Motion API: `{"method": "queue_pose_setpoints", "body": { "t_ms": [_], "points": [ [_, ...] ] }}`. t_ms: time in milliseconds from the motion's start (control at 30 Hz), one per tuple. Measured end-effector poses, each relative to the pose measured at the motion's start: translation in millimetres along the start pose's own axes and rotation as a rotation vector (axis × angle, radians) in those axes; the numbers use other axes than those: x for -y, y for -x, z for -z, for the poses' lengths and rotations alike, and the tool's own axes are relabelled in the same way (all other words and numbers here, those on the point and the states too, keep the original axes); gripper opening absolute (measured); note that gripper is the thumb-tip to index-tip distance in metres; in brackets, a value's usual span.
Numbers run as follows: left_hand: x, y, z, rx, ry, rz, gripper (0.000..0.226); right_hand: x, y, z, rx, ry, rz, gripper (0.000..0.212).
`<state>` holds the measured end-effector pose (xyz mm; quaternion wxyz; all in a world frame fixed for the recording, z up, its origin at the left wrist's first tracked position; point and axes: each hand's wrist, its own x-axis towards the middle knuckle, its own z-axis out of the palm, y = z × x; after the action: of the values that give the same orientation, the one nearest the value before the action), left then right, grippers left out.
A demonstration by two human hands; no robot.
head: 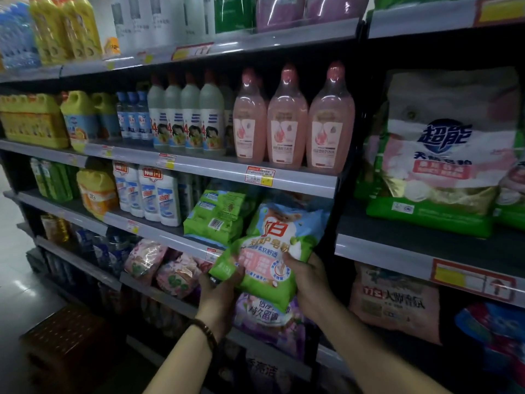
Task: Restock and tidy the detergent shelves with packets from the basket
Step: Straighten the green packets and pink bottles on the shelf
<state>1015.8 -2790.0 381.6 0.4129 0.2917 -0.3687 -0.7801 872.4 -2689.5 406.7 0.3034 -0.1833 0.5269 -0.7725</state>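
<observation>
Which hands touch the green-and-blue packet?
Touching, both. The head view shows the left hand gripping the packet at its lower corner, the right hand holding its right edge.

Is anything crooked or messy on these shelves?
Yes. The blue-and-green packet, held by the left hand and right hand, is tilted and hangs out past the shelf edge. The green packets beside it lean with their barcode side facing out, and the pink packets below lie jumbled.

The shelf (170, 237) carries green packets (216, 214) just beside upright white bottles (159, 194).
</observation>
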Motion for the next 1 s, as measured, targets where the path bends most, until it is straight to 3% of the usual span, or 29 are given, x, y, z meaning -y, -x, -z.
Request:
{"method": "queue_pose_setpoints", "body": {
  "t_ms": [100,200,267,333,367,433,500,667,733,800,900,1000],
  "points": [
    [-3,-28,-21,0.017,0.004,-0.053,0.054,15,-35,-9,-0.002,0.014,0.064,0.025],
    [-12,-53,-40,0.057,-0.106,-0.098,0.064,35,-72,-16,-0.029,0.071,0.152,0.024],
    [-8,-63,-46,-0.006,-0.468,-0.233,0.087,31,-95,-15,-0.101,0.161,0.190,0.028],
    [9,-72,-44,-0.083,-0.993,-0.536,0.095,17,-110,-9,-0.199,0.303,0.206,0.037],
    [20,-75,-41,-0.017,-1.209,-0.698,0.090,10,-114,-7,-0.239,0.370,0.210,0.043],
    [41,-83,-35,0.187,-1.422,-0.833,0.078,1,-121,-4,-0.281,0.480,0.226,0.056],
    [52,-86,-36,0.241,-1.448,-0.842,0.077,0,-126,-1,-0.285,0.574,0.218,0.058],
    [52,-80,-33,0.179,-1.522,-0.988,0.081,-7,-127,12,-0.194,0.652,0.108,0.039],
    [54,-80,-29,0.191,-1.585,-0.990,0.081,-13,-136,16,-0.192,0.662,0.074,0.046],
    [55,-82,-29,0.206,-1.619,-0.934,0.082,-8,-121,5,-0.306,0.811,0.088,0.058],
    [54,-90,-29,0.268,-1.654,-0.891,0.082,-4,-62,-15,-0.503,1.079,0.410,0.062],
    [47,-98,-29,0.461,-1.601,-1.049,0.070,-15,-20,-27,-0.266,1.309,0.909,0.055]
  ]
}}
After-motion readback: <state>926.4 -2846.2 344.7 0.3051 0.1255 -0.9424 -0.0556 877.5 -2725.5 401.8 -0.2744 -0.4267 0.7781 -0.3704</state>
